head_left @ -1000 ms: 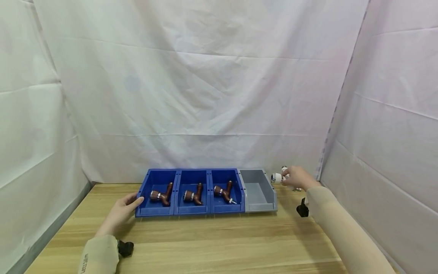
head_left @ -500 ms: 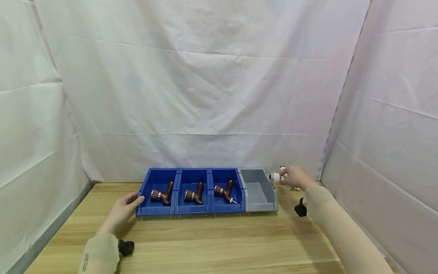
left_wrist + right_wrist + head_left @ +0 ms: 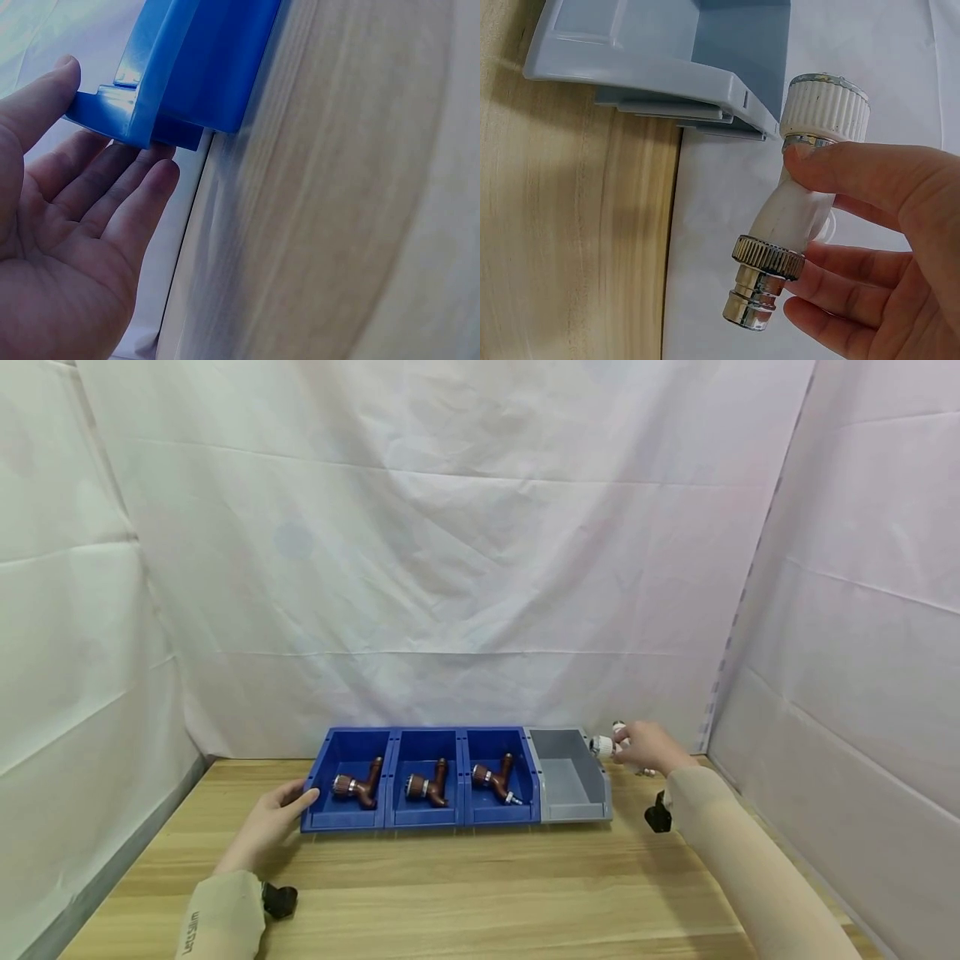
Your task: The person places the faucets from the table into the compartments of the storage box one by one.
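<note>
My right hand [image 3: 651, 747] holds a white tap [image 3: 602, 746] just right of the grey bin [image 3: 573, 812]. In the right wrist view the tap shows a ribbed white knob [image 3: 825, 109] and a chrome nozzle [image 3: 751, 298]; thumb and fingers pinch its body, partly covering it. My left hand [image 3: 273, 814] grips the left side edge of the leftmost blue bin [image 3: 345, 821], thumb on one side and fingers under the edge, as the left wrist view shows. Brown taps lie singly in the blue bins: the left tap [image 3: 365, 789], middle tap [image 3: 431, 785] and right tap [image 3: 497, 779], this last with a metal nozzle.
The bins stand joined in a row on a wooden table [image 3: 450, 893], near its back edge. The grey bin at the right end has nothing in it. White cloth [image 3: 450, 568] hangs behind, with more cloth on both sides.
My right hand has shifted slightly left with the white tap, closer to the grey bin. The left hand keeps its place on the blue bin; the head view has turned a little.
</note>
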Demonstrator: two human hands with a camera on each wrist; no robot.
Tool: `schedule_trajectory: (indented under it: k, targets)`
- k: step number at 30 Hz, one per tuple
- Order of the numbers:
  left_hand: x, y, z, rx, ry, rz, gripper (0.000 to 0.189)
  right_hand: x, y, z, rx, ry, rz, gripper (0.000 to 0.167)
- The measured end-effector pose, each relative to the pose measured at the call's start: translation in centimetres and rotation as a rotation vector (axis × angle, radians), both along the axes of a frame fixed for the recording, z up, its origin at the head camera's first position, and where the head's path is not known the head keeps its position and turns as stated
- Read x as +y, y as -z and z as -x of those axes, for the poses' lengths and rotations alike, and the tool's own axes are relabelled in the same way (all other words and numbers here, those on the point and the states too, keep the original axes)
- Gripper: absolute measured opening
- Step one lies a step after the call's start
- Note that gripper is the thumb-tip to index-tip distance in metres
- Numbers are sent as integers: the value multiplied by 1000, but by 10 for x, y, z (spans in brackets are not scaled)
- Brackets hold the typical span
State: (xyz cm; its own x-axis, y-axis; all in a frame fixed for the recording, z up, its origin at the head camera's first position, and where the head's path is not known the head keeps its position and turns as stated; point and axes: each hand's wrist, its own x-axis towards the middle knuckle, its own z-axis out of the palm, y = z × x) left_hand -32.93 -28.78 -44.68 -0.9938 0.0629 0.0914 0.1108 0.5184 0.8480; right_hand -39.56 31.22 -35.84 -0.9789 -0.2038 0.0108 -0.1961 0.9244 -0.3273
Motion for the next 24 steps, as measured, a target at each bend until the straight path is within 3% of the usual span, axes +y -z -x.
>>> schedule_trajectory:
  k: [24]
  targets:
    - [0,-1,1,-7,-1,2,64,-4,-4,1,12,-9,22,33]
